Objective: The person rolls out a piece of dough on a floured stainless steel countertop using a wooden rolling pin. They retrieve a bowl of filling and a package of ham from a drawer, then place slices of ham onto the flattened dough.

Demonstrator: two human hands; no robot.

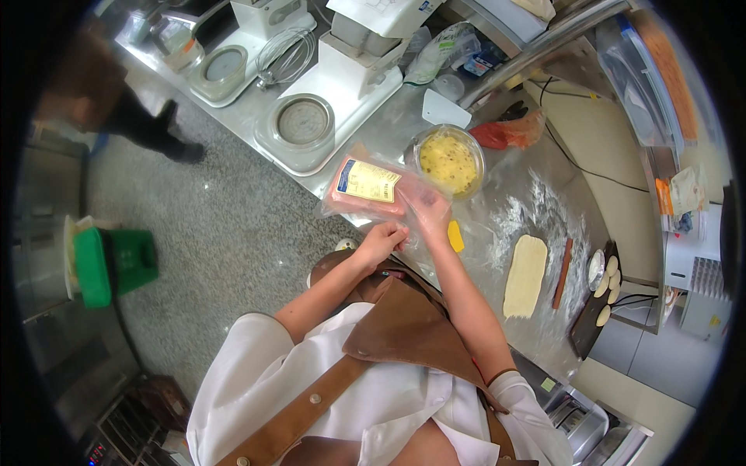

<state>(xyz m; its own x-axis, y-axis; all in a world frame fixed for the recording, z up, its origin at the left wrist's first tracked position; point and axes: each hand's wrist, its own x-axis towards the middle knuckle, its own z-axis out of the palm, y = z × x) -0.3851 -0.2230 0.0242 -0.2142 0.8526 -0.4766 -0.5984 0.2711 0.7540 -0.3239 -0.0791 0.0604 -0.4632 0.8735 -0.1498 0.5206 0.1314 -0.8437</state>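
A clear plastic bag holds a pink, block-shaped packet with a printed label over the counter's edge. My left hand has its fingers pinched at the bag's lower edge. Clear film covers my right hand, which grips the bag's right end; its fingertips are blurred and partly hidden. Just beyond that hand is a round bowl of yellow, speckled filling. A yellow scraper lies right of my right hand. Farther right, a flat strip of dough lies beside a brown stick.
Two white countertop machines, a wire whisk and a white scraper are at the back. Flour dusts the steel counter. A dark tray bears several dough pieces. At left are a green bin and another person's leg.
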